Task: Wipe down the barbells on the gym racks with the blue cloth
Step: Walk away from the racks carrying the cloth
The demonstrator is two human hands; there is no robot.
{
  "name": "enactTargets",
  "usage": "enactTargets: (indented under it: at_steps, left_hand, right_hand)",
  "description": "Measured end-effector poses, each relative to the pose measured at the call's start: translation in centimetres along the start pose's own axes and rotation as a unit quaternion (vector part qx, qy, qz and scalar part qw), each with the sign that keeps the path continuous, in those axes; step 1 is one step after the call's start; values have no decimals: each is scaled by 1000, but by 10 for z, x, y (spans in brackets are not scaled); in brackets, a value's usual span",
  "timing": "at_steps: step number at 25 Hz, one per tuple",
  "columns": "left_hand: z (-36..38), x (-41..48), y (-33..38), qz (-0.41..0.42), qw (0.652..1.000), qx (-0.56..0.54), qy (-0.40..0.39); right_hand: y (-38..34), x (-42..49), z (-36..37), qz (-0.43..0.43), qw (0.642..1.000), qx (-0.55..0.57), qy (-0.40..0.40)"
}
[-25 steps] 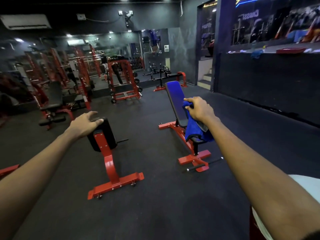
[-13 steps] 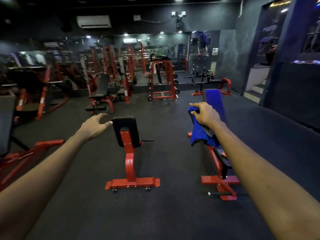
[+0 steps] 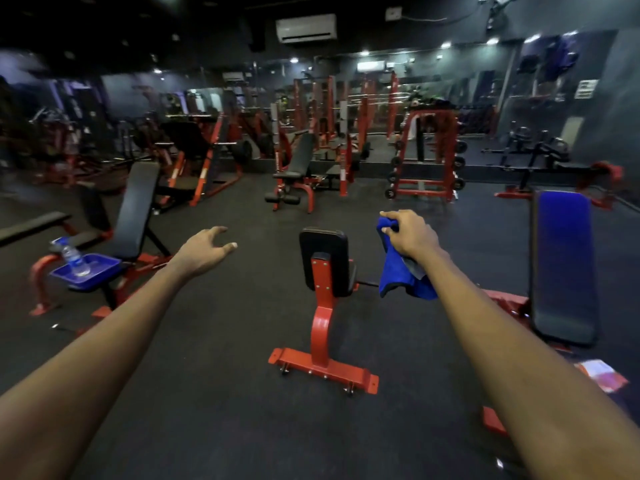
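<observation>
My right hand (image 3: 408, 233) grips a blue cloth (image 3: 398, 278) that hangs down from my fist, held out in front of me at mid height. My left hand (image 3: 204, 249) is stretched forward, empty, with its fingers loosely spread. Far across the room stand red racks (image 3: 427, 154) with round weights on their pegs, and more red rack uprights (image 3: 322, 109) with long bars line the mirrored back wall; they are blurred and well beyond reach of both hands.
A small red-framed bench with a black pad (image 3: 325, 261) stands straight ahead. A blue-padded bench (image 3: 561, 261) is at the right. At the left, a black incline bench (image 3: 133, 209) carries a blue tray (image 3: 93, 268) with a water bottle (image 3: 72, 256). Dark rubber floor (image 3: 225, 393) lies between them.
The view has swung to the left: the blue-padded bench slid to the right edge, and the tray bench came into view. Both arms stay outstretched, the right still holding the cloth.
</observation>
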State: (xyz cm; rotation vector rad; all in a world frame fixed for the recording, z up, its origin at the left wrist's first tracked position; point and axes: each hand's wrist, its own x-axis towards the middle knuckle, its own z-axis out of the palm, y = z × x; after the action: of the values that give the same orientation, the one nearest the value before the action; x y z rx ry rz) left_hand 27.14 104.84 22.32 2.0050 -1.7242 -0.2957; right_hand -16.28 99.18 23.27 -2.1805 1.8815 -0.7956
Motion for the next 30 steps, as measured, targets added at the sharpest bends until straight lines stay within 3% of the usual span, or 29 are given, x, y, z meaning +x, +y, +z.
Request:
enactTargets:
  at_steps: [9, 19, 30]
  left_hand:
    - [-10, 80, -35, -69, 996, 34, 44]
    - [2, 126, -91, -218, 967, 33, 130]
    - [-42, 174, -218, -352, 918, 76, 164]
  right_hand:
    - [-48, 144, 81, -85, 994, 48, -55]
    - [-114, 303, 198, -225, 959, 83, -153]
    - [-279, 400, 356, -334, 900, 159, -230]
